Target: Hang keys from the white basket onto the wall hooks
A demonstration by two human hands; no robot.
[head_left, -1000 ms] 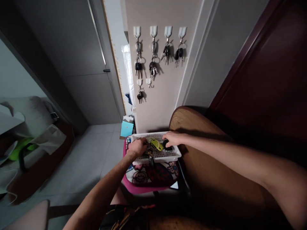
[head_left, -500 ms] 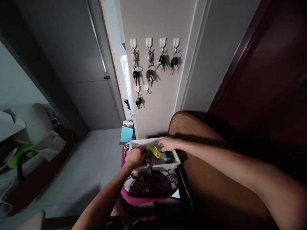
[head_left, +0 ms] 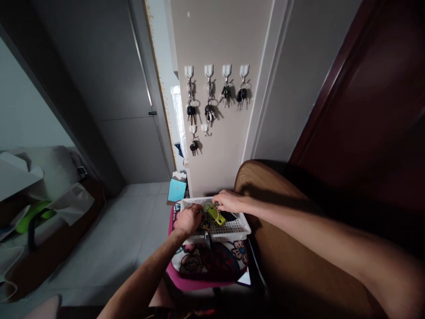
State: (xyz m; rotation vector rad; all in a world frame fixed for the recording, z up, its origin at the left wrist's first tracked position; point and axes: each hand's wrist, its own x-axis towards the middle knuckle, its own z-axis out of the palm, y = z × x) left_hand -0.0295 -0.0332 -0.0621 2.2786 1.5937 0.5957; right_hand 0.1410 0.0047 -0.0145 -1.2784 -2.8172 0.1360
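A white perforated plastic basket (head_left: 244, 231) sits on a flower-patterned bag with pink edging (head_left: 191, 261). My left hand (head_left: 189, 220) reaches over its left side, fingers curled down next to some dark items. At the far rim my right hand (head_left: 229, 201) dips in with bent fingers pressed together. What the fingertips of either hand grip is too small or hidden. Between the hands lies a yellow-green object with a loop (head_left: 217, 215). A dark flat item (head_left: 229, 216) lies partly under my right hand. Near my left fingers is a black strap (head_left: 207, 239) draped over the front rim.
Several white hooks (head_left: 226, 71) on the wall ahead carry bunches of keys (head_left: 210, 113); one lower hook (head_left: 205, 129) bears no keys. A wooden board (head_left: 265, 190) stands to the right. A blue box (head_left: 176, 189) is behind the basket, left of the wall.
My right hand has shifted left along the far rim, closer to my left hand and the yellow-green object. My left hand stays at the left side. The view has tilted up slightly.
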